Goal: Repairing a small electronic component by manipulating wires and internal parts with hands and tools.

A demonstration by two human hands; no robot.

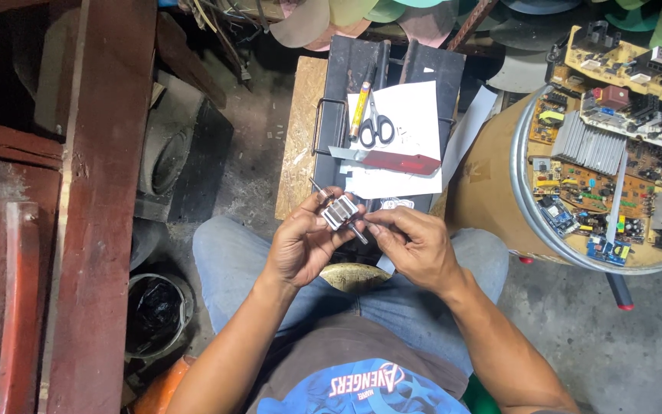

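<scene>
1. Head view: dark metal box ahead, holding papers and scissors (concrete floor around).
2. Left hand and right hand closed on motor rotor over lap.
3. Hemmed by wooden beam leftward, drum of circuit boards rightward.

A single camera sits on the person's head and looks almost straight down. It is close to the left hand and right hand, which meet near the middle of the frame above the lap. The top of the frame faces forward, away from the body, over a dark case. The view reaches a red wooden frame at left and a drum of circuit boards at right. No second view overlaps it.
</scene>
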